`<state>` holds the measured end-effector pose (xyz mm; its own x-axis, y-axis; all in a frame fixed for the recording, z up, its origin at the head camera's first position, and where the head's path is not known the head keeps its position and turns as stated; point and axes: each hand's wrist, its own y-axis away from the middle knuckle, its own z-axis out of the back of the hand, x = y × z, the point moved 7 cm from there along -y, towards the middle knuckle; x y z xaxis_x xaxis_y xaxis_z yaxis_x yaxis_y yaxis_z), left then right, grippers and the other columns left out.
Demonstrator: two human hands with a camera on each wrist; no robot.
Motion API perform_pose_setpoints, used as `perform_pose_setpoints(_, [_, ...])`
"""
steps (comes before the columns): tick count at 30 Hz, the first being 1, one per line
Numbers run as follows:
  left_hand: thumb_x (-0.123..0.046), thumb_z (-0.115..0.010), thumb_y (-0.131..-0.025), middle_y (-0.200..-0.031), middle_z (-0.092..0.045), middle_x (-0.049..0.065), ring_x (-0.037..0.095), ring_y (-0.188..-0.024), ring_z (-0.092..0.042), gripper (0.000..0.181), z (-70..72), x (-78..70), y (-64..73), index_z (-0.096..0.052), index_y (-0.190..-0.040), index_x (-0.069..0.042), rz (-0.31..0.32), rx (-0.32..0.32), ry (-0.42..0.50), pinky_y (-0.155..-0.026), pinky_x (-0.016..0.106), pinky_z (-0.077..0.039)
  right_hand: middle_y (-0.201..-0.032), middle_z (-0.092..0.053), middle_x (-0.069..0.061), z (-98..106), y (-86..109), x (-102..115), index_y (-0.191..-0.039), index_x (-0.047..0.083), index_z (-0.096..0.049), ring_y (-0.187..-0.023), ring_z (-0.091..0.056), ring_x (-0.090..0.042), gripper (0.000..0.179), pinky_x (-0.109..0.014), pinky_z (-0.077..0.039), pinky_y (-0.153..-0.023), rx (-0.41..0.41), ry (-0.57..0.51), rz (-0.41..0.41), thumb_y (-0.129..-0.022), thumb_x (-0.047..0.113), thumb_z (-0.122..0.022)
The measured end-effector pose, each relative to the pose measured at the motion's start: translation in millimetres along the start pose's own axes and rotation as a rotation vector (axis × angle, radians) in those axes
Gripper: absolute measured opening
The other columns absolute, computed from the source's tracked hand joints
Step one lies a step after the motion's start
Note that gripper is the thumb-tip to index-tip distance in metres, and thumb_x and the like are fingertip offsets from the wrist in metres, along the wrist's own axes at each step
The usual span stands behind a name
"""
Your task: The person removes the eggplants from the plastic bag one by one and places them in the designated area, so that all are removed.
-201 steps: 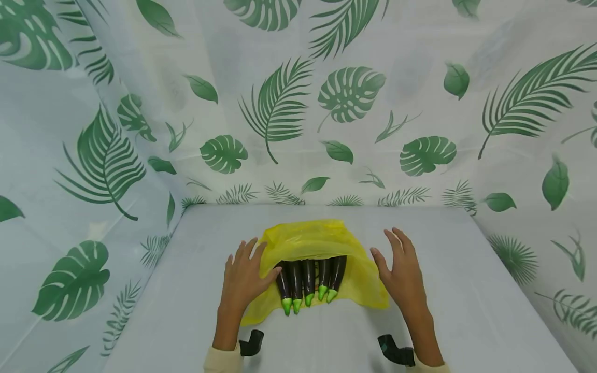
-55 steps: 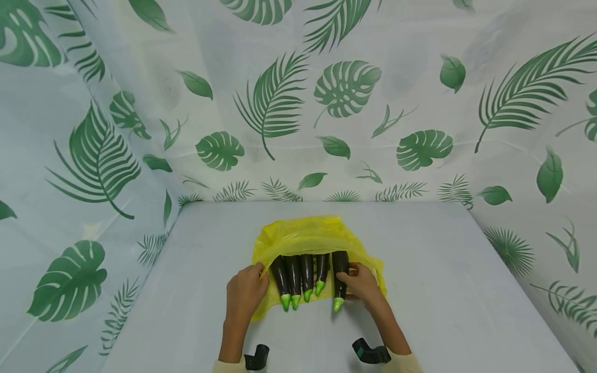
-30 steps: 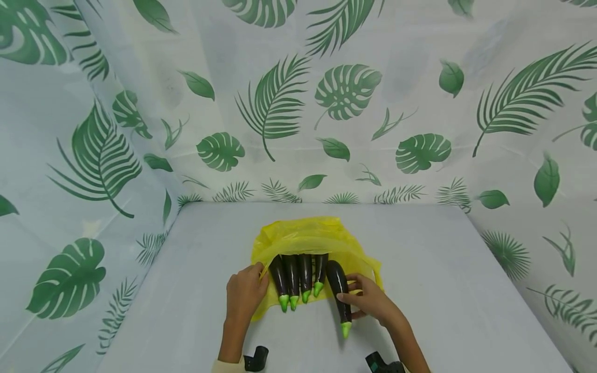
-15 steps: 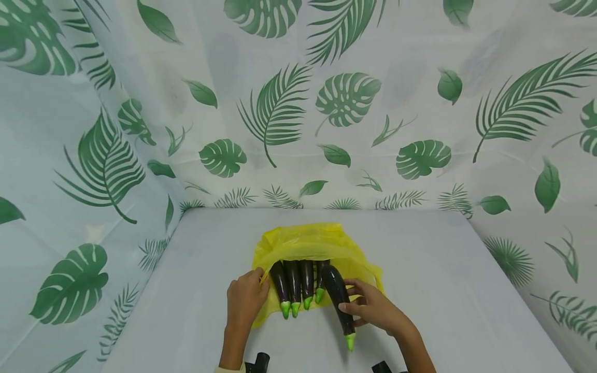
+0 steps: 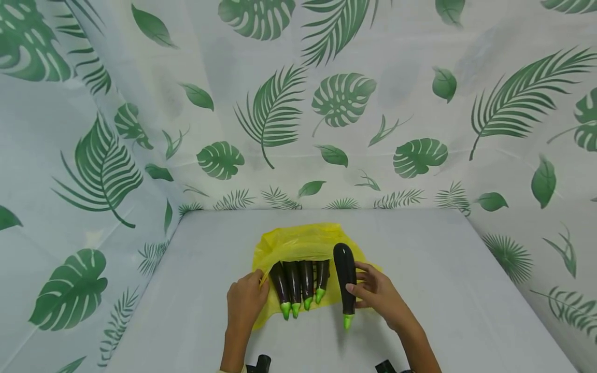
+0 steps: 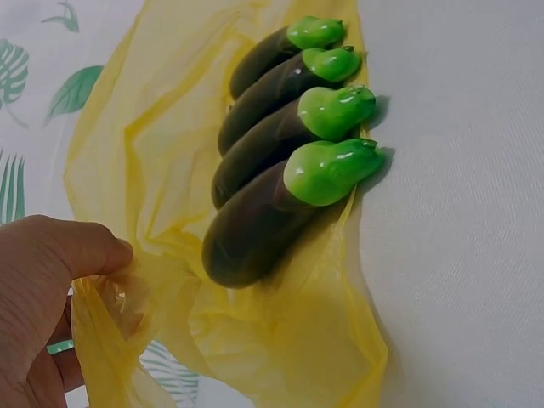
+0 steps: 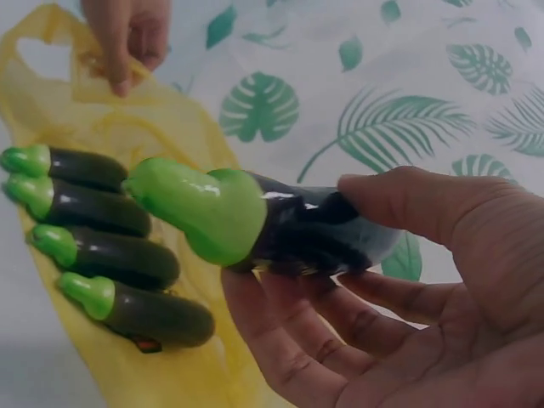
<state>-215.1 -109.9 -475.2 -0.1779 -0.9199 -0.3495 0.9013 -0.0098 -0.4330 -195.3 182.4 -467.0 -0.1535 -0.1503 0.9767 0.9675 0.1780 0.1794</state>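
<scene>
My right hand grips a dark, glossy eggplant with a bright green stem end, raised over the right side of a yellow plastic bag. In the right wrist view, the thumb presses this eggplant from above and the fingers curl beneath it. My left hand pinches the left edge of the bag's mouth; the left wrist view has its thumb on the thin plastic. Several more eggplants lie side by side in the open bag, green ends toward me, their far ends hidden under its top layer in the head view.
The bag lies on a white table. Walls with a green leaf print rise behind it and along both sides. A black wrist mount sits by each wrist at the lower edge of the head view.
My right hand, empty at first, has taken the rightmost eggplant, drawn it out of the bag toward me and lifted it. My left hand has taken hold of the bag's edge.
</scene>
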Motion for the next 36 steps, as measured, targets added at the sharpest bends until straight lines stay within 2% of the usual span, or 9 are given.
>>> perform_pose_setpoints(4, [-0.017,-0.072,-0.085,-0.051,-0.036,-0.006,0.007,-0.045,-0.028,0.026,-0.4,0.4,0.9,-0.054,-0.068,-0.013,0.007,0.003,0.003,-0.046,0.024,-0.024,-0.136,-0.052,-0.026,8,1.5,3,-0.147,0.01,-0.035,-0.108,-0.065,-0.027,0.066,-0.04,-0.058,-0.077,-0.059,-0.032,0.009,-0.091,0.021,-0.068])
perform_pose_setpoints(7, [-0.017,-0.072,-0.085,-0.051,-0.036,-0.006,0.007,-0.045,-0.029,0.026,-0.6,0.4,0.7,-0.053,-0.067,-0.014,0.011,0.005,0.013,-0.045,0.023,-0.024,-0.135,-0.053,-0.023,14,3.4,5,-0.148,0.013,-0.035,-0.105,-0.066,-0.02,0.065,-0.036,-0.058,-0.078,-0.099,-0.03,0.025,-0.092,0.023,-0.067])
perform_pose_setpoints(13, [-0.018,-0.072,-0.086,-0.051,-0.036,-0.006,0.007,-0.045,-0.029,0.026,-2.0,0.6,0.8,-0.053,-0.068,-0.014,0.013,0.01,0.016,-0.045,0.023,-0.024,-0.131,-0.054,-0.02,26,10.9,14,-0.15,0.01,-0.032,-0.101,-0.066,-0.009,0.064,-0.032,-0.058,-0.078,-0.155,-0.015,0.132,-0.096,0.023,-0.062])
perform_pose_setpoints(19, [-0.018,-0.072,-0.086,-0.051,-0.037,-0.006,0.007,-0.045,-0.028,0.026,-3.4,0.3,1.1,-0.053,-0.068,-0.014,0.007,0.007,0.013,-0.045,0.023,-0.024,-0.119,-0.06,0.006,46,14.9,18,-0.15,0.004,-0.031,-0.102,-0.065,-0.004,0.061,-0.027,-0.057,-0.078,-0.223,-0.037,0.207,-0.098,0.019,-0.059])
perform_pose_setpoints(22, [-0.018,-0.071,-0.086,-0.051,-0.037,-0.006,0.007,-0.045,-0.028,0.024,-4.1,0.4,1.7,-0.055,-0.069,-0.014,0.008,0.01,0.008,-0.045,0.023,-0.024,-0.116,-0.061,0.013,57,17.1,17,-0.15,0.002,-0.029,-0.102,-0.064,-0.002,0.063,-0.025,-0.056,-0.078,-0.261,-0.084,0.2,-0.097,0.02,-0.06])
perform_pose_setpoints(29, [-0.019,-0.071,-0.086,-0.052,-0.037,-0.006,0.008,-0.045,-0.029,0.024,-7.1,1.4,2.1,-0.055,-0.07,-0.013,0.023,0.027,0.005,-0.046,0.024,-0.024,-0.111,-0.06,0.014,87,19.7,7,-0.147,0.002,-0.032,-0.098,-0.064,0.001,0.064,-0.02,-0.055,-0.077,-0.389,-0.188,0.148,-0.095,0.024,-0.063])
perform_pose_setpoints(36, [-0.02,-0.071,-0.087,-0.052,-0.038,-0.006,0.008,-0.045,-0.029,0.024,-4.6,0.9,2.5,-0.055,-0.07,-0.013,0.018,0.026,0.004,-0.046,0.024,-0.025,-0.109,-0.054,0.014,114,10.3,-21,-0.152,0.01,-0.03,-0.095,-0.059,0.002,0.069,-0.019,-0.052,-0.075,-0.474,-0.177,0.0,-0.095,0.031,-0.063])
